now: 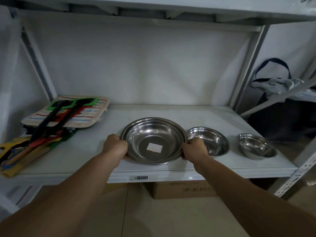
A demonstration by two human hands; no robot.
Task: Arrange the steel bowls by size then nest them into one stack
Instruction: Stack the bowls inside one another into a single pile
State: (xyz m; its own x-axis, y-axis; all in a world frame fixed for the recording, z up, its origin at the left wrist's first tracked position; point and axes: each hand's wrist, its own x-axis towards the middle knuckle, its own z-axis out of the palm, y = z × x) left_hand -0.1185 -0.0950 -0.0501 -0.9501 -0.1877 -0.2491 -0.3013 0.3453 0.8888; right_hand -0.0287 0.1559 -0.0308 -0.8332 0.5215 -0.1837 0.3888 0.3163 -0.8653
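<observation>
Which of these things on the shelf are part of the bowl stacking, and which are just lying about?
Part of the job:
big bowl, held at its rim by left hand and right hand
middle bowl
small bowl

Lying about:
striped mat
coloured tools
bag
box

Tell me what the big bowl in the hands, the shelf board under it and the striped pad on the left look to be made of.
Big bowl: polished steel, going by its mirror-like reflections and thin rolled rim; a white sticker sits inside.
Shelf board: smooth white surface with a soft sheen, probably painted metal or laminate; the look leaves it open.
Striped pad: woven cloth, apparently padded, matte with soft rounded corners.
</observation>
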